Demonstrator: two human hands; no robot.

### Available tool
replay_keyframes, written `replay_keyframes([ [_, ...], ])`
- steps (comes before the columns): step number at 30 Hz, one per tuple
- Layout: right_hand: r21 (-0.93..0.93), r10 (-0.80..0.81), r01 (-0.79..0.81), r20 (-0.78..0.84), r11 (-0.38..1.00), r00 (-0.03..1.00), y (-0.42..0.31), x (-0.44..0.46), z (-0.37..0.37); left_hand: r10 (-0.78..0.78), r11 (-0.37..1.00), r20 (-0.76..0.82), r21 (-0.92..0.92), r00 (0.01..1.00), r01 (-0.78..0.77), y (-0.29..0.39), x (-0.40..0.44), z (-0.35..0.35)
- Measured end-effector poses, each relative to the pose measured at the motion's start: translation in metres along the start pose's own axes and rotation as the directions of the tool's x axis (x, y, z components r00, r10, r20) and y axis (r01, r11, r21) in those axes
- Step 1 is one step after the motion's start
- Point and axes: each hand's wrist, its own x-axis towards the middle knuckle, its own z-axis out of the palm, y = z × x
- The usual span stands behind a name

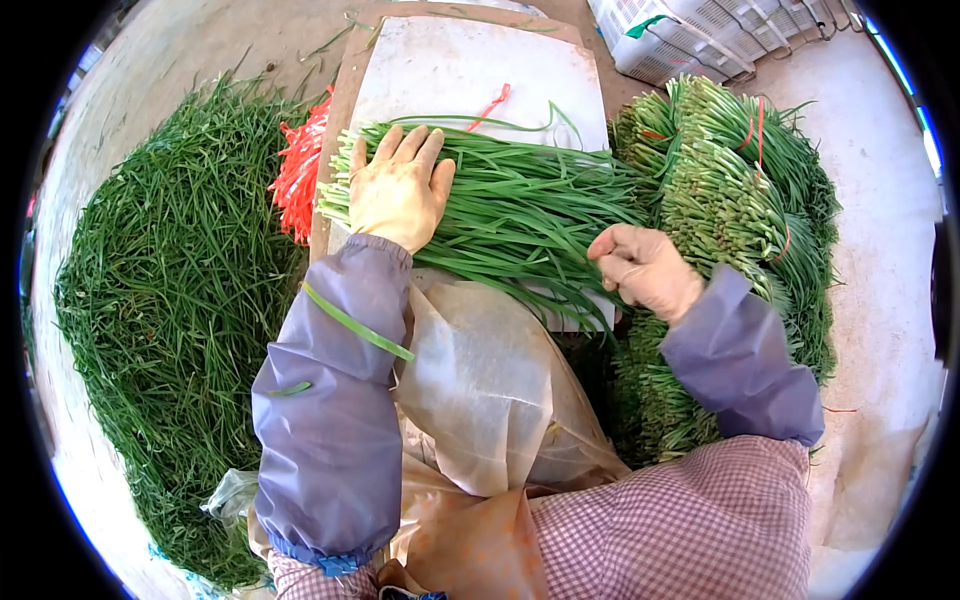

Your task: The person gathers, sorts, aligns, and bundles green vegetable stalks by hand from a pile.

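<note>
A loose bunch of garlic chives [540, 205] lies across a white board [480, 70], its pale cut ends to the left and green leaves to the right. My left hand [400, 190], in a thin glove, rests flat on the stem end with fingers stretched out. By the leaf tips, my right hand [648, 268] is closed in a pinch, thumb against bent fingers. Whatever it may hold is too small to make out. A red tie strip [490, 107] lies on the board just beyond the bunch.
A large heap of loose chives [180, 320] fills the left side. Red tie strips [300, 170] hang at the board's left edge. Tied chive bundles [725, 190] are stacked on the right. White plastic crates [690, 40] stand at the back right.
</note>
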Motion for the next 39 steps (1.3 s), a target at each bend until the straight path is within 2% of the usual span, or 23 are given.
replay_keyframes([
  [2,0.006,-0.015,0.015,-0.034,1.0,0.999,0.007,0.008,0.015,0.004,1.0,-0.003,0.005,1.0,-0.004,0.0,0.0,-0.001],
  [5,-0.289,-0.122,0.094,-0.08,0.953,0.989,0.01,0.021,0.027,0.003,1.0,0.016,0.007,1.0,-0.003,0.001,0.0,-0.004],
  [8,-0.483,-0.435,0.346,-0.082,0.805,0.897,0.019,0.031,0.028,0.003,1.0,0.025,0.013,1.0,-0.003,0.002,0.001,-0.007],
  [9,-0.395,-0.399,0.325,-0.117,0.859,0.91,0.019,0.028,0.027,0.004,1.0,0.025,0.016,1.0,-0.004,0.002,0.001,-0.007],
  [10,-0.333,-0.474,0.405,-0.159,0.852,0.866,0.02,0.03,0.026,0.003,1.0,0.021,0.022,1.0,-0.004,0.001,0.0,-0.006],
  [11,-0.094,-0.306,0.291,-0.282,0.952,0.909,0.015,0.027,0.019,0.004,1.0,0.017,0.026,1.0,-0.004,0.001,0.0,-0.005],
  [12,0.162,-0.108,0.176,-0.359,0.971,0.927,0.001,0.02,0.013,0.005,1.0,0.012,0.03,1.0,-0.005,0.001,0.0,-0.004],
  [15,0.393,-0.098,0.308,-0.471,0.867,0.877,-0.004,0.006,-0.028,0.007,1.0,0.015,0.014,1.0,-0.008,0.001,0.001,-0.004],
  [16,0.274,-0.163,0.305,-0.44,0.912,0.883,0.001,0.005,-0.04,0.009,1.0,0.013,0.012,1.0,-0.009,0.001,0.001,-0.004],
  [18,0.129,-0.06,0.126,-0.427,0.984,0.902,0.009,-0.002,-0.048,0.01,1.0,0.014,0.012,1.0,-0.01,0.001,0.001,-0.005],
  [21,-0.09,0.079,-0.114,-0.322,0.989,0.943,0.028,-0.003,-0.048,0.006,1.0,0.015,0.021,1.0,-0.006,0.0,0.0,-0.003],
  [22,-0.065,0.124,-0.151,-0.31,0.986,0.943,0.032,-0.002,-0.042,0.002,1.0,0.015,0.023,1.0,-0.002,0.001,0.0,-0.003],
  [25,-0.141,0.088,-0.138,-0.316,0.98,0.945,0.057,0.019,-0.036,-0.007,1.0,0.024,0.021,1.0,0.007,0.001,0.0,-0.004],
  [28,-0.266,-0.063,-0.033,-0.347,0.963,0.936,0.064,0.032,-0.032,-0.007,1.0,0.028,0.019,1.0,0.006,0.001,0.0,-0.004],
  [32,-0.246,-0.176,0.085,-0.375,0.965,0.91,0.08,0.037,-0.034,-0.017,1.0,0.029,0.015,0.999,0.017,0.002,0.0,-0.005],
  [33,0.018,-0.052,0.069,-0.474,0.997,0.879,0.064,0.03,-0.023,-0.017,1.0,0.028,0.012,0.999,0.017,0.002,0.0,-0.005],
  [34,0.14,0.043,0.029,-0.48,0.99,0.876,0.055,0.027,-0.029,-0.018,1.0,0.027,0.01,0.999,0.017,0.002,0.0,-0.005],
  [37,0.383,-0.002,0.313,-0.631,0.869,0.776,0.053,0.027,-0.047,-0.006,1.0,0.014,0.013,1.0,0.006,0.001,0.0,-0.004],
  [38,0.411,-0.013,0.351,-0.633,0.841,0.774,0.051,0.023,-0.049,-0.005,1.0,0.012,0.013,1.0,0.005,0.001,0.0,-0.004],
  [39,0.421,-0.085,0.372,-0.561,0.827,0.823,0.04,0.014,-0.043,-0.009,1.0,0.014,0.015,1.0,0.009,0.001,0.0,-0.003],
])
